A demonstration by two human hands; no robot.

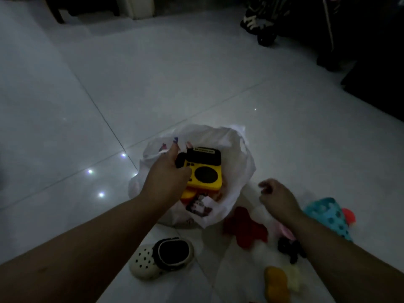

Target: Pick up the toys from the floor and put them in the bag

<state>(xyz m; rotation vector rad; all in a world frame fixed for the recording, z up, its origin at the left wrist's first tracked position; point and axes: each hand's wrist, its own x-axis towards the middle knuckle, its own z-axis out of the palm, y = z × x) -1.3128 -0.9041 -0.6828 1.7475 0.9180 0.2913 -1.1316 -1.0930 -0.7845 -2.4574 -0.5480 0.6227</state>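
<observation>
A white plastic bag (236,154) stands open on the tiled floor at centre. My left hand (166,173) grips a yellow and black toy camera (205,171) over the bag's mouth. My right hand (277,196) hovers just right of the bag with fingers loosely curled, holding nothing. On the floor to the right lie a red soft toy (244,226), a teal perforated toy (328,215), a small black toy (290,250) and an orange and pale yellow toy (277,283). Other items show inside the bag under the camera.
A white and black clog shoe (161,256) lies near my left forearm. A stroller wheel (264,38) and dark furniture stand at the far right. Dark furniture legs (59,12) are at the far left. The room is dim.
</observation>
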